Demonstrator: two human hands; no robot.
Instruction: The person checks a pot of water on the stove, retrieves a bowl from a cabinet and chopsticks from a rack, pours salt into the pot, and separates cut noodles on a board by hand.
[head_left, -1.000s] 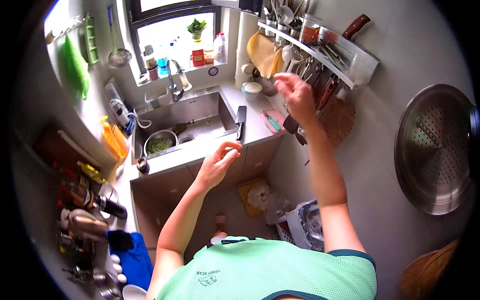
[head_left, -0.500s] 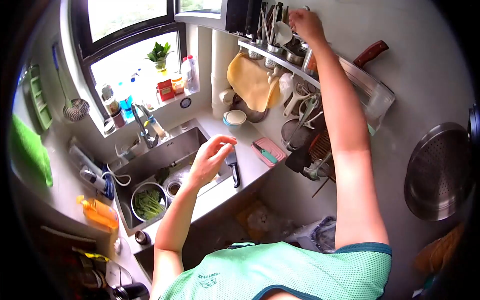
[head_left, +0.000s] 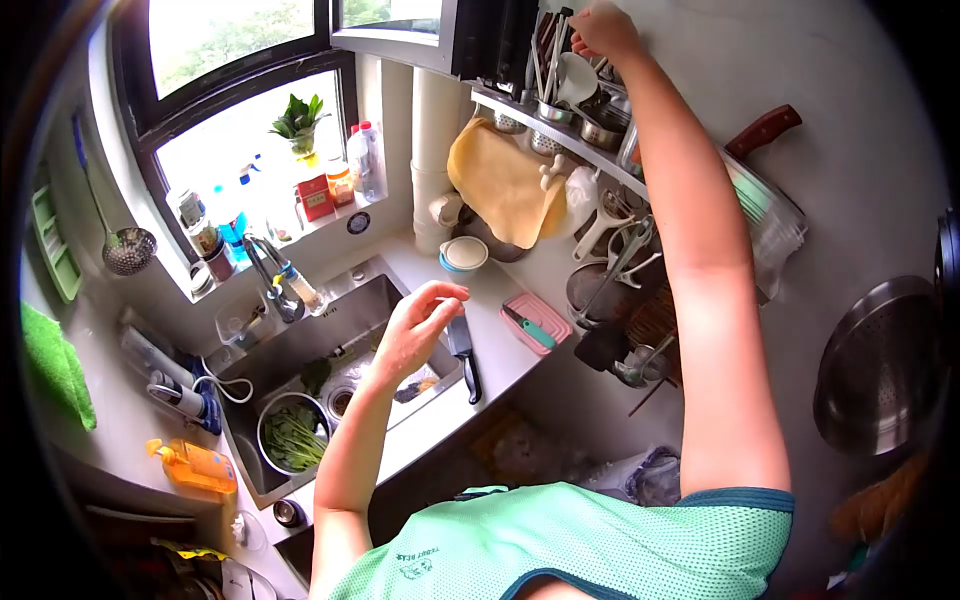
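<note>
My right hand (head_left: 606, 32) is raised over the wall rack (head_left: 560, 125), its fingers curled together; whatever they may hold is hidden. Just below it, a pale ladle (head_left: 577, 78) and several chopsticks (head_left: 545, 65) stand in metal holders. My left hand (head_left: 415, 325) hovers in front of the sink's near right corner, fingers loosely bent and thumb apart, with nothing in it. Beside it on the counter lies a black-handled knife (head_left: 464, 360). A pot of leafy greens (head_left: 293, 437) sits in the sink (head_left: 248, 468).
A pink board with a green-handled knife (head_left: 537, 325) and a lidded bowl (head_left: 464, 255) are on the counter. A large brown-handled knife (head_left: 765, 132) sticks out near my right forearm. Pans and utensils hang under the rack. An open window panel (head_left: 395, 45) juts out beside it.
My right hand has lifted a little higher above the ladle and chopsticks. My left hand keeps nearly the same pose. The camera view has shifted slightly, so the room appears lower.
</note>
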